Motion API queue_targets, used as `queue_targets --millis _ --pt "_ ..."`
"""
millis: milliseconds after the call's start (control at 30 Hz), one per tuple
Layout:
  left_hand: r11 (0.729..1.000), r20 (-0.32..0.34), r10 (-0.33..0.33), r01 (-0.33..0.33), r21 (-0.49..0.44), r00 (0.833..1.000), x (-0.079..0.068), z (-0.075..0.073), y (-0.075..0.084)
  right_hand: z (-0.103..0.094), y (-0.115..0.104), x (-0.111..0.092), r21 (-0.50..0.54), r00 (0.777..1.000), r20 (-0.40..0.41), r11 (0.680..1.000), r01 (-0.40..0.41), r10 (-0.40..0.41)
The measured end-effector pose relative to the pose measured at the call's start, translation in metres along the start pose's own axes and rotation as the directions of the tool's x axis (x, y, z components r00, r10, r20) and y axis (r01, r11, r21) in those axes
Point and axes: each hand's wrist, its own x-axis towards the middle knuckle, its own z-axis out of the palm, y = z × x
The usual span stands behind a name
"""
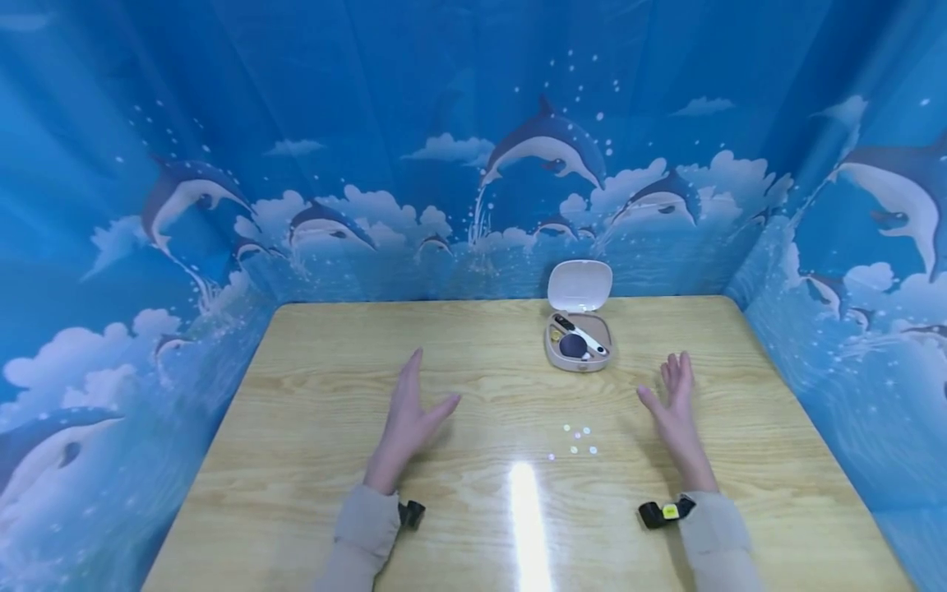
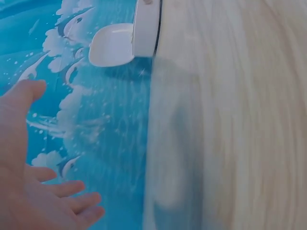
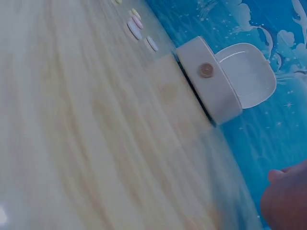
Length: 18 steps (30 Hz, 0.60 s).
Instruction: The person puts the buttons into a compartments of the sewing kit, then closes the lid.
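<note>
Over the left part of the wooden table, my left hand (image 1: 410,419) is held with its thumb spread and holds nothing. My right hand (image 1: 676,411) is raised on the other side, fingers extended and likewise bare. Between them, nearer the right hand, lie several small pale discs (image 1: 574,450); the right wrist view shows white, pink and yellowish ones. Behind them stands a small beige box (image 1: 580,367), its white lid (image 1: 580,285) tipped back. In it are a dark blue round piece (image 1: 573,346) and a slim black-and-white tool (image 1: 589,338), whose kind I cannot tell. Neither hand touches anything.
A blue curtain (image 1: 414,99) printed with dolphins and clouds hangs behind the table (image 1: 333,353) and along both sides. The box stands close to the table's back edge. A bright light reflection lies on the tabletop between the forearms.
</note>
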Motion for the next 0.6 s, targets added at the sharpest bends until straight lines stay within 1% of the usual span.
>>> queue_targets --millis 67,133,233,367,467,600 --pt "0.999 0.014 -0.008 0.009 -0.048 1.0 0.005 0.01 0.001 0.005 0.0 0.003 0.029 1.0 -0.023 1.0 -0.012 0.012" --pt "0.996 0.029 -0.008 0.01 -0.086 1.0 0.009 0.019 0.002 0.011 -0.001 0.006 0.062 0.999 -0.039 0.998 -0.003 0.006" --pt "0.991 0.05 -0.005 0.011 -0.133 0.999 0.015 0.031 0.004 0.018 0.0 0.013 0.067 0.999 -0.05 0.998 0.004 -0.001" --pt "0.989 0.068 -0.01 0.019 -0.147 0.998 0.024 0.046 0.007 0.025 0.005 0.024 0.011 0.999 -0.043 1.0 -0.002 0.003" --pt "0.99 0.085 -0.013 0.025 -0.14 0.996 0.033 0.056 0.011 0.028 0.007 0.032 -0.045 1.0 -0.024 0.999 -0.001 0.0" --pt "0.994 0.117 0.016 -0.004 -0.106 0.993 0.05 0.071 0.017 0.031 0.006 0.044 -0.134 1.0 0.022 0.991 0.006 -0.003"
